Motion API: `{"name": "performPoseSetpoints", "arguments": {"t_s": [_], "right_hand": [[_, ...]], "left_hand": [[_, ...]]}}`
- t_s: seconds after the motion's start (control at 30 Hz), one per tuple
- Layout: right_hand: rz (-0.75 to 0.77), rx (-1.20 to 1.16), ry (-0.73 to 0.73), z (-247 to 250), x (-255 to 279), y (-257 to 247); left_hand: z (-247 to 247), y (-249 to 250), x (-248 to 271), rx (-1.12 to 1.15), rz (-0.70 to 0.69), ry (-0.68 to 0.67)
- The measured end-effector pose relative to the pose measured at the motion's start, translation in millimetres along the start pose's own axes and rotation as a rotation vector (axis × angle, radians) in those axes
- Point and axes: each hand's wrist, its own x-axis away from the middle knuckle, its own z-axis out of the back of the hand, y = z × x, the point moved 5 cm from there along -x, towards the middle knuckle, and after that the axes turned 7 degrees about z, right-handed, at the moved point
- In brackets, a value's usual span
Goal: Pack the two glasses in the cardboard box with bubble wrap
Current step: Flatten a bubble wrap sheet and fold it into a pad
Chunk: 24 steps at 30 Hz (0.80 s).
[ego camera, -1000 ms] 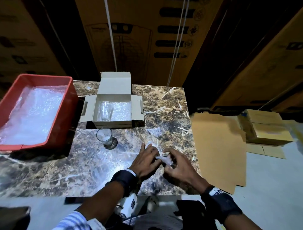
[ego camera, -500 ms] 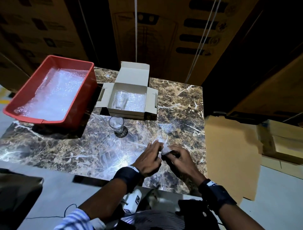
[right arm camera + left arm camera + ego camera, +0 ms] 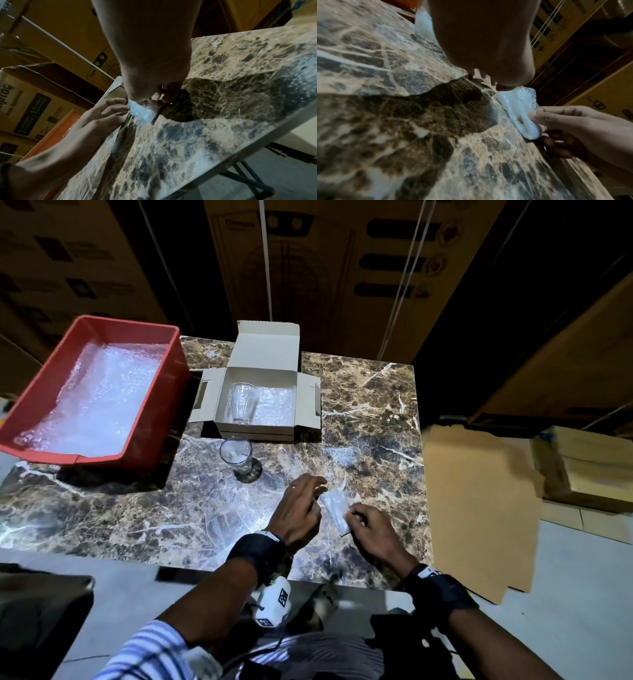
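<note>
A small folded piece of bubble wrap (image 3: 334, 505) lies on the marble table (image 3: 137, 508) between my hands. My right hand (image 3: 356, 513) pinches its near end between thumb and fingers, as the left wrist view shows (image 3: 530, 116). My left hand (image 3: 308, 491) has straight, relaxed fingers beside the wrap's far end and holds nothing. One clear glass (image 3: 242, 402) stands in the open cardboard box (image 3: 260, 433), on the bubble wrap lining (image 3: 275, 405). The second glass (image 3: 238, 455) stands on the table just in front of the box.
A red crate (image 3: 137, 327) lined with bubble wrap sits at the table's left rear. Flat cardboard sheets (image 3: 479, 508) and stacked brown boxes (image 3: 582, 467) lie on the floor to the right. Large cartons stand behind the table.
Both hands were pinching the folded wrap together. The left hand has let go and spread its fingers, while the right hand still holds the piece. The head view has shifted.
</note>
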Motion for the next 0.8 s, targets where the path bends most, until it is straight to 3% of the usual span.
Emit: {"name": "performPoseSetpoints", "arguments": {"t_s": [0.13,0.43,0.67,0.8], "right_hand": [[0.025,0.037,0.025,0.6,-1.1,-2.8],[-0.039,0.030,0.084,-1.9,-8.0,-1.6],[-0.070,0.160,0.146,1.9,-12.7,-8.2],[0.107,0.386,0.168,7.3,-7.8,-16.1]], "left_hand": [[2.2,1.2,6.8,-0.168,-0.015,0.097],[-19.8,14.8,18.3,-0.311,-0.249,-0.027],[-26.0,5.5,23.2,-0.297,-0.134,-0.114],[-29.2,5.3,21.5,-0.309,-0.071,-0.118]]}}
